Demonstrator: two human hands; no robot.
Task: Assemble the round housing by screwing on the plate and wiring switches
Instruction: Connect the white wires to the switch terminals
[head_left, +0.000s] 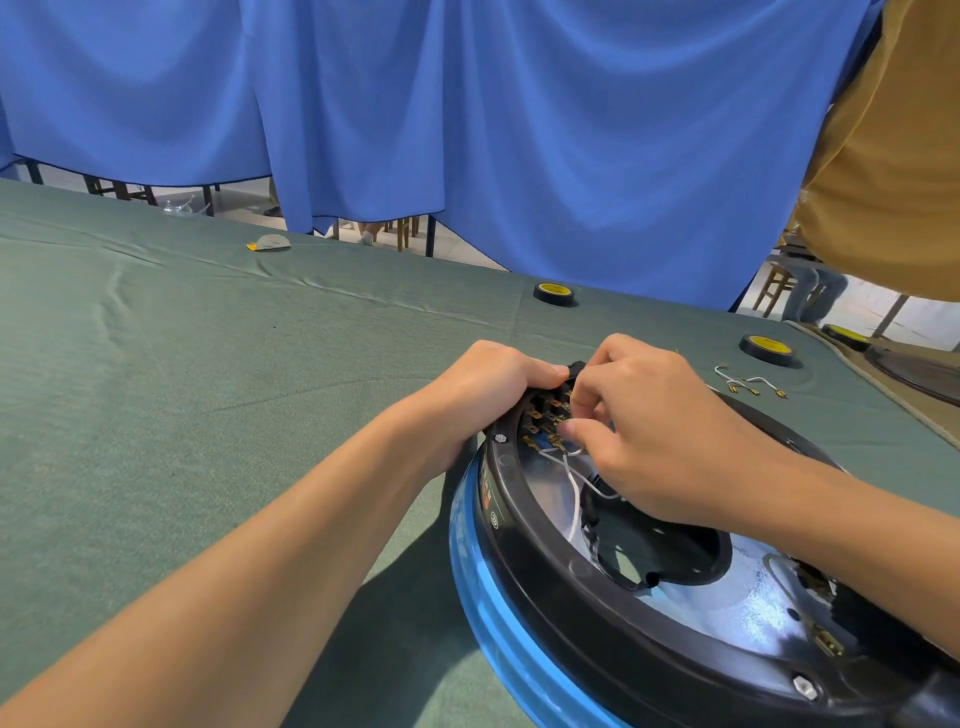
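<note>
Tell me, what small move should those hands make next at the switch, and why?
Probably the right hand should press the white wire onto one of the brass terminals: its fingers pinch that wire right beside them, while the left hand grips the round housing steady.

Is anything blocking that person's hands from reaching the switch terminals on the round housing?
Nothing visible does. The left hand grips the round housing at its far rim beside the switch terminals; the right hand pinches a white wire at them.

Single head-worn view, facing forward and down, close over green table (208, 364)
</note>
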